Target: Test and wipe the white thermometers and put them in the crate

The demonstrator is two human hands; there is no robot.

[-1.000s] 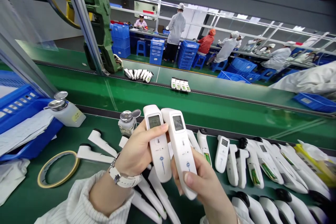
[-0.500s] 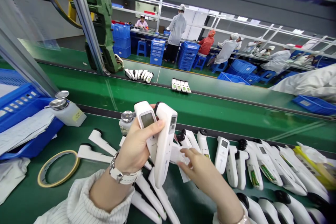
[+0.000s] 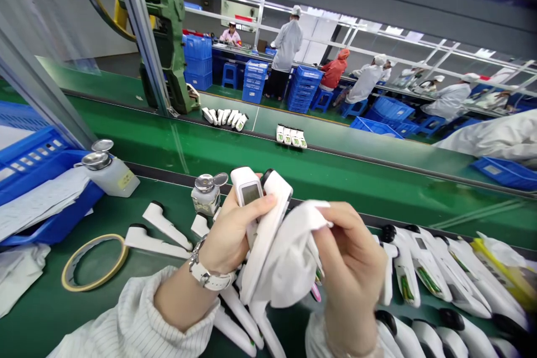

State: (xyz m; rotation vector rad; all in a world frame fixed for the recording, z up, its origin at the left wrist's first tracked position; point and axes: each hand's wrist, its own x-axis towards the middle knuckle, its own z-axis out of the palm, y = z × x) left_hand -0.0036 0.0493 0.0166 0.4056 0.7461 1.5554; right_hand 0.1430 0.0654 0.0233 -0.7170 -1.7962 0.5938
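Two white infrared thermometers (image 3: 268,229) are held side by side in my left hand (image 3: 232,229), its thumb lying across them. The left one shows a grey display; the right one is partly covered. A white wiping cloth (image 3: 293,251) hangs from the pinched fingers of my right hand (image 3: 352,263), in front of the right thermometer. Whether the cloth presses on it I cannot tell. Below and left of my left hand, several more white thermometers (image 3: 165,226) lie on the green bench.
Rows of thermometers (image 3: 423,263) lie on the right, some with open battery bays. A tape roll (image 3: 94,263), a pump bottle (image 3: 111,173), a smaller bottle (image 3: 206,193) and a blue tray (image 3: 79,207) are on the left. Beyond runs a green conveyor (image 3: 235,151); people work behind it.
My right hand has picked up the white cloth from the bench and raised it beside the thermometers. My left hand has shifted slightly right, still gripping both thermometers.
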